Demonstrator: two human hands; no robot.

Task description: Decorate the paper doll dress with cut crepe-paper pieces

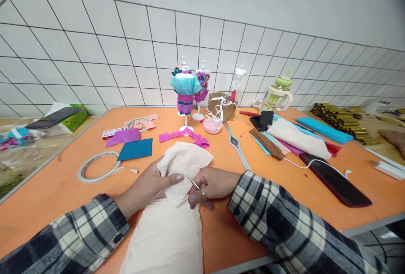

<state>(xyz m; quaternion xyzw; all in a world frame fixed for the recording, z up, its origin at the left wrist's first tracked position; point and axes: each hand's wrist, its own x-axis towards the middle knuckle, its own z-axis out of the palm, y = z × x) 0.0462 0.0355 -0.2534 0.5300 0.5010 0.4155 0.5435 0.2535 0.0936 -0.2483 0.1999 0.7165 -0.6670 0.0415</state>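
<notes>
My left hand [160, 180] pinches a pale cream sheet of crepe paper [186, 155] between thumb and fingers, lifted above the table. In my right hand [210, 185] is a small pair of scissors [196, 186], fingers around the handles. Its blades point up and left and lie against the paper near my left thumb. Whether the blades are apart, I cannot tell. A longer cream length of crepe paper [164, 240] lies below my hands, running to the table's front edge. Just beyond are magenta paper strips [177, 135].
On the orange table [63, 215] stand small dress forms [186, 96] with paper clothing. Left lie a tape roll [82, 172] and a teal paper piece [135, 149]. Right are folded papers [297, 137], a phone [335, 181] with a cable, and a green-lidded bottle [278, 92].
</notes>
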